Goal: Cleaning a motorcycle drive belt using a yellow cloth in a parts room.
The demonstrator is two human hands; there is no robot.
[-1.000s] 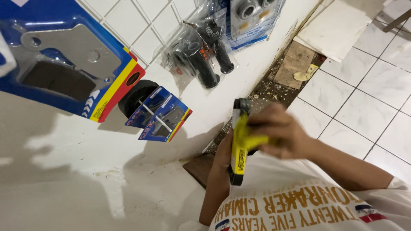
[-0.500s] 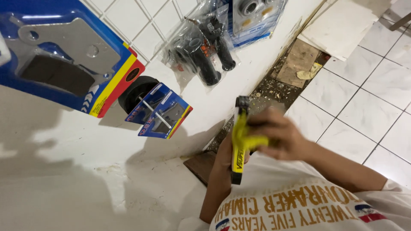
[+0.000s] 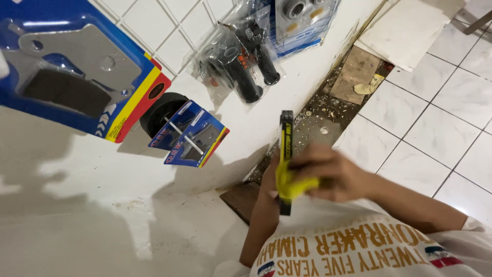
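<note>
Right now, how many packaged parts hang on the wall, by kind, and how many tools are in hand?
Blue brake-pad cards: 2
Bags of black handlebar grips: 1
Blue-backed bearing packs: 1
Yellow-and-black hand tools: 1
Total: 5

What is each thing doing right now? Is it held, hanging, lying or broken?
Yellow and black tool: upright, held in both hands.
Right hand: gripping the tool.
Left hand: behind the tool, mostly hidden.
Black handlebar grips: bagged, hanging.
Floor: broken open, rubble showing.
</note>
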